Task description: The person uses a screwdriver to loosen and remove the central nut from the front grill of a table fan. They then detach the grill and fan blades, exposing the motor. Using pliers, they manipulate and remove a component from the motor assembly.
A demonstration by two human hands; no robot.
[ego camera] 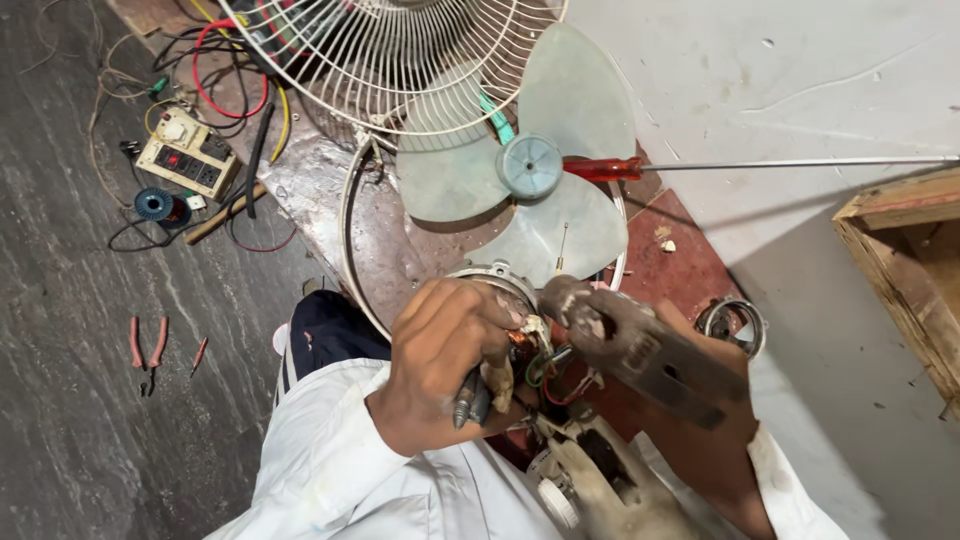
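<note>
Both hands work the fan motor (520,330) windings: left hand (440,365) clenched on a tool grip, right hand (690,420) grasping a blade (fan blade (530,165) beyond).

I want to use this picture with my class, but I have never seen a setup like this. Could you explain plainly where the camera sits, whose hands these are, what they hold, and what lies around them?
There is one picture, taken by a camera worn on a person's head, looking down at their own hands and white sleeves.

The left hand grips the dark, ribbed handle of a tool against a fan motor with copper windings and coloured wires. The right hand is mostly hidden behind a worn flat metal tool, which it seems to hold.

Beyond the hands lie a pale three-bladed fan blade, a white wire fan guard, and a long screwdriver with a red handle.

On the grey floor to the left are a switch and socket board, tangled wires and red-handled pliers. A wooden crate stands at the right.
</note>
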